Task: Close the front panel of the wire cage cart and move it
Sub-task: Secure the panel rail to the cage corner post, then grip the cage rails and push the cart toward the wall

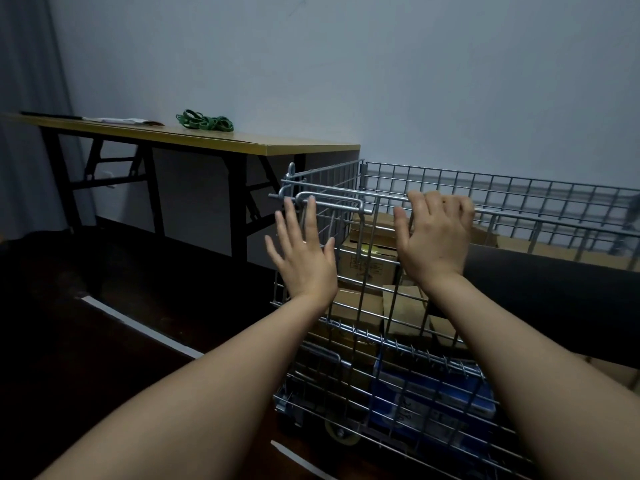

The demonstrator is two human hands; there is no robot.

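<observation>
A silver wire cage cart (502, 188) stands on wheels at the right, filled with cardboard boxes (367, 265) and a blue box (433, 396). Its front panel (367, 327) stands upright in front of me, with a sliding latch bar (332, 199) at the top left corner. My left hand (301, 254) is open with fingers spread, fingertips at the latch bar and the panel's left edge. My right hand (433, 233) curls over the panel's top rail, fingers hooked behind it. A dark roll (554, 299) lies across the boxes.
A folding table (214, 142) with black legs stands against the wall at the left, close to the cart's far left corner. Green bands (204, 120) and papers (124, 121) lie on it. The floor is dark with white tape lines (138, 327).
</observation>
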